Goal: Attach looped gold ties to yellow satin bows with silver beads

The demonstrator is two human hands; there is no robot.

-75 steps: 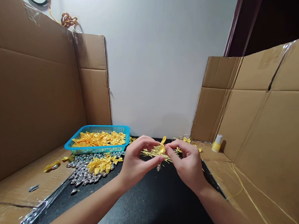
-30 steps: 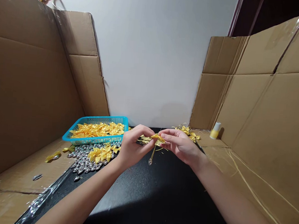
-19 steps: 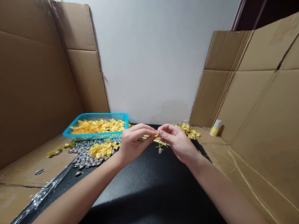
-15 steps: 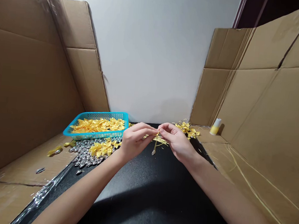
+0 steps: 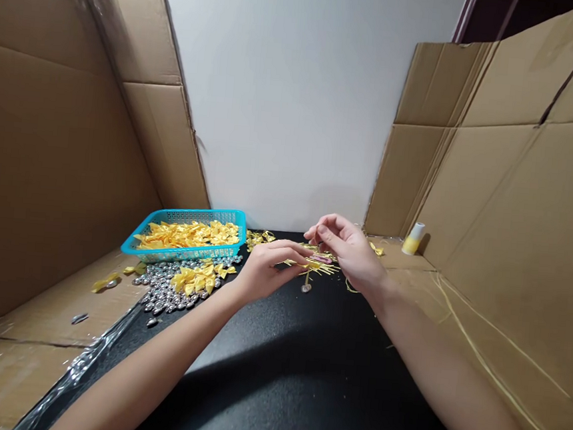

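Along the left edge of the desk (image 5: 271,388), clear tape (image 5: 86,361) runs over the joint with the cardboard. On the cardboard beyond the right edge lie long yellow strips (image 5: 479,356); beyond the left edge, a small grey piece (image 5: 79,318). Just inside the left edge, one loose silver bead (image 5: 152,322) sits apart from a spread of silver beads (image 5: 163,298), on which a heap of yellow bows (image 5: 198,278) rests.

Over the desk towards its far edge, the left hand (image 5: 269,270) grips a yellow ribbon piece (image 5: 308,266) at the fingertips; a hanging bead (image 5: 305,288) is suspended below it. Beneath and between the hands lie yellow strands (image 5: 329,268) and a pink item (image 5: 321,259), its nature not determinable. The right hand (image 5: 353,251) is raised just beside, fingers curled and thumb near forefinger; whether it holds anything cannot be told.

At the far left corner stands a blue basket (image 5: 133,251) containing yellow ribbons (image 5: 189,234). Further bows (image 5: 259,238) lie at the far edge, beside the basket. Past the far right corner, a white-and-yellow spool (image 5: 413,239) stands upright on cardboard.
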